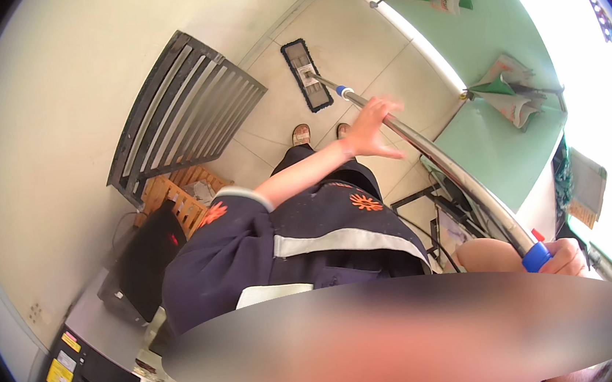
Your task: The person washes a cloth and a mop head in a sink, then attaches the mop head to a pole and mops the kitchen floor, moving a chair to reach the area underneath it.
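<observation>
A flat mop (307, 75) with a dark fringe rests on the tiled floor beyond my feet. Its metal pole (447, 166) slants down to the lower right. My left hand (375, 132) is at the pole's lower part, thumb and fingers spread and slightly blurred; the fingers overlap the pole without closing round it. My right hand (564, 259) is closed around the pole's upper end by the blue collar (537, 257). A blurred oval covers the bottom of the view.
A dark slatted panel (182, 114) leans at the left above a wooden crate (177, 198). Beside them stands a black speaker-like box (150, 261). Folded umbrellas (512, 91) hang by the green panel (524, 159) at right. A dark metal frame (417, 197) stands near my right side.
</observation>
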A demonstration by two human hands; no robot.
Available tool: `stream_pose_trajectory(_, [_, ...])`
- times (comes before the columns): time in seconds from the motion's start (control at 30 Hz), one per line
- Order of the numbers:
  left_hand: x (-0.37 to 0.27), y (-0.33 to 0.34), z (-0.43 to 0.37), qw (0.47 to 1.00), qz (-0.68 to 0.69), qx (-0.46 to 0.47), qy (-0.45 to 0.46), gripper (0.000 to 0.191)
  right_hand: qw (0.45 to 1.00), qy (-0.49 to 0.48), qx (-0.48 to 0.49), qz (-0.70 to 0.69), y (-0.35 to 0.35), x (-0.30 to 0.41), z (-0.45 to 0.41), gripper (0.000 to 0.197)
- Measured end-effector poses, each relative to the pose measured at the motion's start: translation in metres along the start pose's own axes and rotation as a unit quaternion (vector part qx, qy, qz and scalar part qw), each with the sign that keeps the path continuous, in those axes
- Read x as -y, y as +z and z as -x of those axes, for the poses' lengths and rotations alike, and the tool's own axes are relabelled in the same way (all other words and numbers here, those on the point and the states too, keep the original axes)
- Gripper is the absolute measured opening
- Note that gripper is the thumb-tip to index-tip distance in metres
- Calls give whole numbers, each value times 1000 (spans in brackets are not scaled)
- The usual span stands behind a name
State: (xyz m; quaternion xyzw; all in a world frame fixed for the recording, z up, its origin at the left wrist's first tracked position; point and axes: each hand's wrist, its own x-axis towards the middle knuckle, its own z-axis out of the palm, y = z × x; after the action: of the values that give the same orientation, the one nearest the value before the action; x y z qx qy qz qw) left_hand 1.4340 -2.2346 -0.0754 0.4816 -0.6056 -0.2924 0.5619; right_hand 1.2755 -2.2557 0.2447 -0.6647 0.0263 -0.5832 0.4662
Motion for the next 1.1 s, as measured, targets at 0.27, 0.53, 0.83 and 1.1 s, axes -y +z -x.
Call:
stream_pose_trajectory(0.27, [54, 28, -6, 997, -74, 17, 22, 10, 995, 14, -95, 35, -26, 26, 31, 16])
stream_pose_trajectory(0.53, [113, 15, 8, 987, -86, 130, 33, 14, 994, 42, -104, -4, -34, -10, 85, 16])
stream_pose_trajectory(0.83, [77, 148, -7, 987, -33, 123, 101, 19, 988, 86, -67, 113, -64, 65, 104, 16])
stream_pose_trajectory(1.1, [62, 235, -16, 954, 88, 274, 81, 20, 929, 222, 83, 285, -40, 81, 94, 20])
